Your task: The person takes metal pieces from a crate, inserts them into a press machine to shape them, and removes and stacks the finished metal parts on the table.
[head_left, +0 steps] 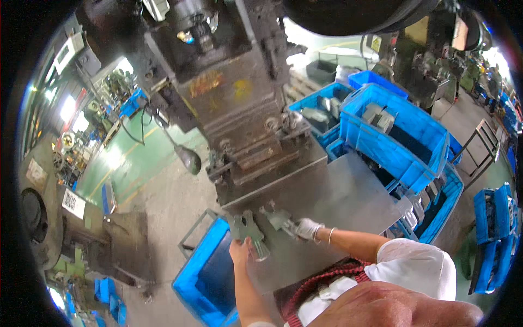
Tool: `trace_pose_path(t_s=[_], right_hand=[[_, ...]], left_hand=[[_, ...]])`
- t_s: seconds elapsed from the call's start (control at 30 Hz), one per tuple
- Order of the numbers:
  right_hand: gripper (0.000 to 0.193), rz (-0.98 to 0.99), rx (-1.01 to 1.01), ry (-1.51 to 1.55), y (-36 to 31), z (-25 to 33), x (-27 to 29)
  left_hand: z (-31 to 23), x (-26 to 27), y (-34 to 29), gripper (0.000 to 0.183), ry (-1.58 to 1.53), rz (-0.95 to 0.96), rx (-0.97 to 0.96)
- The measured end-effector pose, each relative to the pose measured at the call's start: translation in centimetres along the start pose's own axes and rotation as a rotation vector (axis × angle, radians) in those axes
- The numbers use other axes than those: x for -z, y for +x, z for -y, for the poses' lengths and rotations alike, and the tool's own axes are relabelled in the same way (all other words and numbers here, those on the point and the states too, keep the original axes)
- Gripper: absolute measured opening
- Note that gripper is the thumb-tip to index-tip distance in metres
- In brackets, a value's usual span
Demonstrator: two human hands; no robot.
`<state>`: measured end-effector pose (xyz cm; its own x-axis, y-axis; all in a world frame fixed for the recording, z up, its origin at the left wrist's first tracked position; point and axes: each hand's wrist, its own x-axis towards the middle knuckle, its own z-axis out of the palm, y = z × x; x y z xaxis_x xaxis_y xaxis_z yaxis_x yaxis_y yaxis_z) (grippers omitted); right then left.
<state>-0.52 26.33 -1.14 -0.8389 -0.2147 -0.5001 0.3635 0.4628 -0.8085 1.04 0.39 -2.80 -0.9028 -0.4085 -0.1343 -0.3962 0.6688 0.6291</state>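
Observation:
My bare left hand (239, 251) grips the lower edge of a flat grey metal part (249, 229), which has a notched, forked far end. A white glove covers my right hand (309, 229), and its fingers are closed on a second grey metal piece (280, 220). This piece is blurred, so its exact shape is hard to make out. Both parts are over the near left of a bare metal table (348, 191), close to each other. Just beyond them stands the lower block of a large press machine (256, 158).
Left of the table, a blue bin (204, 272) sits low beside a metal frame. Stacked blue crates (392, 136) with metal parts stand at the right. A dark lamp-like bulb (188, 159) hangs left of the press. Another machine (103, 234) stands at the far left.

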Motion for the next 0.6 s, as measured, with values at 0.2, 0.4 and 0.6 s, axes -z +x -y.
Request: trace_pose_path(t_s=[0.2,0.4,0.6], right_hand=[[0.025,-0.103,0.429,-0.434,10.5,-11.3,2.1],[0.027,-0.187,0.461,0.447,4.3,1.9,3.1],[0.024,-0.435,0.453,0.595,6.6,7.9,3.5]], left_hand=[[-4.1,0.8,2.7,0.024,-0.019,0.243,-0.012],[-0.9,2.4,2.2,0.023,-0.348,0.287,0.248],[-0.2,2.8,1.1,0.022,-0.530,0.305,0.241]])
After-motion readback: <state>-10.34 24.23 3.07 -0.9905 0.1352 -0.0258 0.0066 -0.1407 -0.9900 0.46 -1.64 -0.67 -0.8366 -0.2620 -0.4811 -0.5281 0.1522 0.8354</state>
